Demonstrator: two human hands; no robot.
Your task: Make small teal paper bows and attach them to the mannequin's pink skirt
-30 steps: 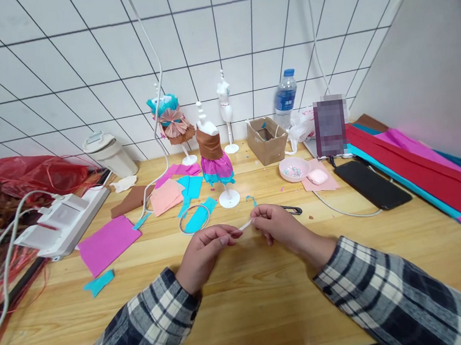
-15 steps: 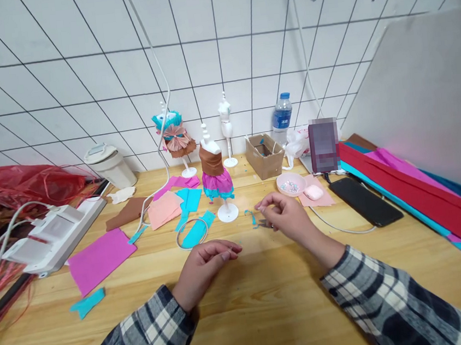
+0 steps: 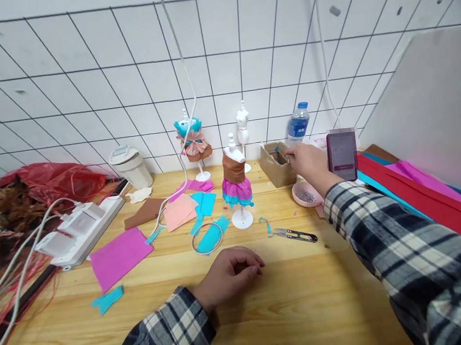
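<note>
My right hand (image 3: 307,161) reaches to the small cardboard box (image 3: 279,175), fingertips drawn together at its right rim. Whether anything is between them I cannot make out. Low over the table, my left hand (image 3: 233,276) is curled with thumb and fingers close together; any small thing in it is hidden. Beyond it stands a small white dress form (image 3: 242,219) wearing a brown top (image 3: 234,168) and a magenta skirt (image 3: 236,191) edged in blue. Black-handled thread snips (image 3: 301,235) lie on the table beside a blue scrap (image 3: 267,228).
A pink dish (image 3: 304,195) of small pieces sits under my right forearm. Two more dress forms, one dressed (image 3: 196,143) and one bare (image 3: 242,124), stand behind. Left lie a metal ring (image 3: 195,247), a magenta sheet (image 3: 119,255) and a power strip (image 3: 92,231).
My right hand has moved from beside the snips, up and right to the cardboard box. My left hand stays low, fingers more curled. The whole view has shifted slightly.
</note>
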